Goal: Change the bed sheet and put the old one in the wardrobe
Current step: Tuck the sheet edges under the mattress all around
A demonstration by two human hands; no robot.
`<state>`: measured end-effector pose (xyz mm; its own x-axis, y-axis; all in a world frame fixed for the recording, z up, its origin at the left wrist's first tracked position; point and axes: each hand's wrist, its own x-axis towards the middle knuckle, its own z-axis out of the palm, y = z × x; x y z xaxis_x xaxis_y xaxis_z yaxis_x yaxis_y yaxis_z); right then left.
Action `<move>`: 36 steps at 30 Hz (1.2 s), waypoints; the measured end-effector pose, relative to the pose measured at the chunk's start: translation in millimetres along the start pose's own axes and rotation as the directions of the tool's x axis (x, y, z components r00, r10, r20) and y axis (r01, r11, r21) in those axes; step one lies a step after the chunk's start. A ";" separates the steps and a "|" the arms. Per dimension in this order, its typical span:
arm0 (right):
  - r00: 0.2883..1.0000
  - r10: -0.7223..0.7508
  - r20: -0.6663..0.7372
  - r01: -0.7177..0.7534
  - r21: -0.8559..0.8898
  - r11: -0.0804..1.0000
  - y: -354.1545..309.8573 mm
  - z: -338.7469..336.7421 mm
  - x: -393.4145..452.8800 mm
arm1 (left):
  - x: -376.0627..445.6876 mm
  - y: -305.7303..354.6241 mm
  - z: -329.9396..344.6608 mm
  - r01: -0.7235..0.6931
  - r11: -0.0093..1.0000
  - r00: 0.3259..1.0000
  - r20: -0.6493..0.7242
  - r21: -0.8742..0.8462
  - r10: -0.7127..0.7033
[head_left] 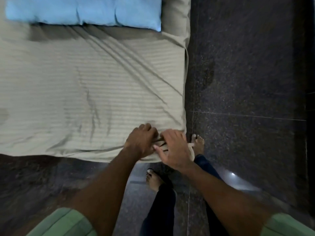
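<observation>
At the bed's near right corner, the left hand (140,142) grips bunched sheet (88,79); the right hand (173,149) presses it, fingers spread. The fabric looks soft, light, best gathered there.

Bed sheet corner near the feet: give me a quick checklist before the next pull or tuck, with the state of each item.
1. Left hand grips the bed sheet at the near corner, fingers curled into the bunched cloth: ok.
2. Right hand has a grip: not ok; its fingers are spread and only rest on the corner.
3. Sheet lies flat: not ok; long creases run diagonally from the pillow end to this corner.
4. Blue pillow is off the sheet: not ok; it lies at the far end.
5. Feet clear of the hanging edge: cannot tell.
6. Whether this is the old or new sheet: cannot tell.
</observation>
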<state>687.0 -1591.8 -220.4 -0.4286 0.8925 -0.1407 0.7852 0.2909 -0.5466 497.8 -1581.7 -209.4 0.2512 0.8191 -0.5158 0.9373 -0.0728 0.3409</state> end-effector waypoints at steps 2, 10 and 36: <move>0.993 -0.053 0.104 0.066 -0.128 0.990 -7.0 12.1 -25.4 | -24.8 -12.1 15.9 -0.065 0.997 0.997 -0.038 0.049 0.067; 0.991 0.045 0.124 -0.004 -0.315 0.949 -8.0 39.5 -54.1 | -54.6 -8.8 65.4 -0.030 0.999 0.994 -0.107 0.040 0.034; 0.950 -0.208 0.234 0.291 -0.415 0.862 -201.3 129.9 -24.3 | -222.1 -207.5 65.0 0.321 0.936 0.855 -0.468 0.145 -0.221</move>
<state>481.3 -1716.9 -214.2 -0.6752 0.7062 -0.2130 0.7373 0.6540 -0.1693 263.3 -1785.5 -216.7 -0.1058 0.9832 -0.1485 0.9928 0.1128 0.0393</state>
